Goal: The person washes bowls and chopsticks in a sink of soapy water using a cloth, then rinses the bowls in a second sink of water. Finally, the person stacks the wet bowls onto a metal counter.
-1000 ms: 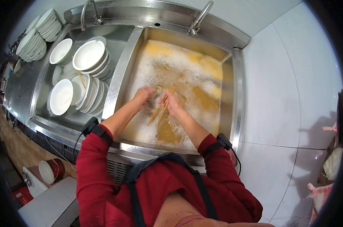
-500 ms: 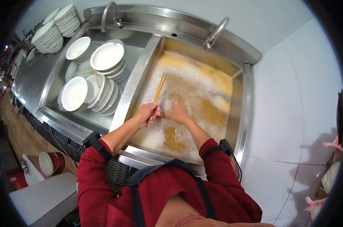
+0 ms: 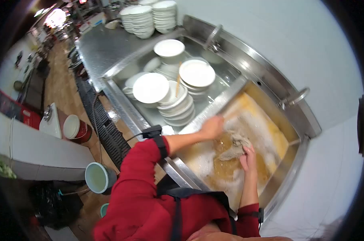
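A steel double sink (image 3: 198, 116) runs along a pale tiled wall, with a steel bench (image 3: 105, 48) at its far end and a tiled floor on the person's left. Nearest the camera are the red sleeves and dark apron straps of the person leaning over the near basin, which is full of yellowish, foamy water (image 3: 266, 120).

The right hand (image 3: 248, 157) is low in that basin, fingers curled around the near end of a grey dishcloth (image 3: 236, 146), so it is closed on the cloth at the water's surface. Just beyond it, the left hand (image 3: 212, 127) rests at the basin's left edge, beside the divider between the two basins; its fingers are folded inward, but whether it grips anything cannot be told, since the area is blurred.

Past the divider, the far basin holds stacks of white plates (image 3: 166, 96), with a chopstick (image 3: 177, 83) standing tilted among them. A tap (image 3: 292, 98) sits on the rim above the soapy basin. Farther still, stacked white bowls (image 3: 150, 18) stand on the bench. On the floor to the left are a red-and-white bucket (image 3: 75, 127) and a pale green bucket (image 3: 97, 177).
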{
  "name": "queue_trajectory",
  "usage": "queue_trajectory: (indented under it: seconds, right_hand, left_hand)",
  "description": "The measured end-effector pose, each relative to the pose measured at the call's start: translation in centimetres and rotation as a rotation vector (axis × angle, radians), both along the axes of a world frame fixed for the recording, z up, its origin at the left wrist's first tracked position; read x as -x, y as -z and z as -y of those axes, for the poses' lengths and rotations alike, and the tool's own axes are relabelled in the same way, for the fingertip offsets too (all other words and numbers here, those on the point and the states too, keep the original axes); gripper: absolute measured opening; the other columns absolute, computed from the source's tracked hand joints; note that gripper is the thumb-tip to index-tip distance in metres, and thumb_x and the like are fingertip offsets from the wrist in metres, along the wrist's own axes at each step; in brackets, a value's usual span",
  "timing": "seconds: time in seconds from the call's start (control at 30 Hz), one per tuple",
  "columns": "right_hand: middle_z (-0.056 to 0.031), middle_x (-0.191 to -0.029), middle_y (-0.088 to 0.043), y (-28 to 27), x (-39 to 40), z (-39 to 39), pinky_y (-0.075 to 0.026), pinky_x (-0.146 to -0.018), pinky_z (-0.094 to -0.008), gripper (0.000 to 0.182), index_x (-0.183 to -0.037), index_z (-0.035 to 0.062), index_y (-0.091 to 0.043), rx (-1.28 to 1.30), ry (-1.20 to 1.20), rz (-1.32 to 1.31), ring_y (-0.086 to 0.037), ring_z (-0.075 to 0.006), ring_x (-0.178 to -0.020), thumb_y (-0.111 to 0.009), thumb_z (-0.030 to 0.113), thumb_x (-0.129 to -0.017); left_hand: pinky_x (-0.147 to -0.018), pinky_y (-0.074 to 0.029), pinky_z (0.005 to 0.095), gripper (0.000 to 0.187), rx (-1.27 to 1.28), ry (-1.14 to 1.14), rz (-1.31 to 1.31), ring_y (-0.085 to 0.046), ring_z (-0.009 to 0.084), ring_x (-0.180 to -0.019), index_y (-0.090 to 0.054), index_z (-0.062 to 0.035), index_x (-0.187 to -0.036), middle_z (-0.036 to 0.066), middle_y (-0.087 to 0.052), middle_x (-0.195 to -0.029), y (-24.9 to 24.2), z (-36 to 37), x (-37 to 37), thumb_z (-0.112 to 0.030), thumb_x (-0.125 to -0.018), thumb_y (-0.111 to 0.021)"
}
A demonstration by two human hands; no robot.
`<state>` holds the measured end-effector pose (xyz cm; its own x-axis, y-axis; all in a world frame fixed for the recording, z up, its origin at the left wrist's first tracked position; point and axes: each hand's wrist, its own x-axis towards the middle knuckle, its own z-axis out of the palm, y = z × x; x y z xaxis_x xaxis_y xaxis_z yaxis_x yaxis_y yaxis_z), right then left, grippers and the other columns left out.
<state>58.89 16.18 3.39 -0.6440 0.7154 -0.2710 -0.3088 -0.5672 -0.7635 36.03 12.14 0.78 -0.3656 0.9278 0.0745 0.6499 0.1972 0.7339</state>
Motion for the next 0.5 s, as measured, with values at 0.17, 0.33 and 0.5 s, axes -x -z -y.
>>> queue_trajectory:
  seconds: [0.17, 0.33, 0.5]
  right_hand:
    - [-0.0101, -0.113, -0.054, 0.7, 5.2, 1.2, -0.043, -0.090, -0.0353, 0.041, -0.122, 0.0004, -0.043, -0.070, 0.034, -0.088, -0.054, -0.0235, -0.102, -0.049, -0.002, -0.082]
    - [-0.0105, -0.107, -0.057, 8.5, 7.2, -1.4, -0.046, -0.082, -0.0327, 0.040, -0.119, 0.0009, -0.046, -0.385, 0.325, 0.352, -0.056, -0.0203, -0.092, -0.054, -0.004, -0.080]
    - [-0.0131, -0.109, -0.056, 8.5, 6.0, -6.0, -0.045, -0.082, -0.0325, 0.043, -0.119, -0.0025, -0.047, -0.265, 0.496, 0.511, -0.056, -0.0224, -0.093, -0.060, 0.000, -0.077]
  left_hand:
    - [-0.075, -0.048, 0.0462, 0.025, 0.237, 0.214, 0.006, -0.061, 0.0398, -0.085, -0.060, 0.0009, -0.093, 0.025, -0.062, -0.088, -0.8, 2.1, -5.7, -0.007, -0.071, -0.052]
    - [-0.076, -0.048, 0.0454, 0.023, 0.181, 0.292, 0.054, -0.060, 0.0397, -0.087, -0.062, 0.0036, -0.088, 0.027, -0.062, -0.086, 4.0, 0.9, -5.7, -0.008, -0.071, -0.052]
    - [-0.072, -0.049, 0.0425, 0.021, 0.339, 0.328, 0.167, -0.063, 0.0345, -0.080, -0.061, 0.0016, -0.087, 0.023, -0.063, -0.080, 1.9, 2.8, -4.4, -0.011, -0.073, -0.051]
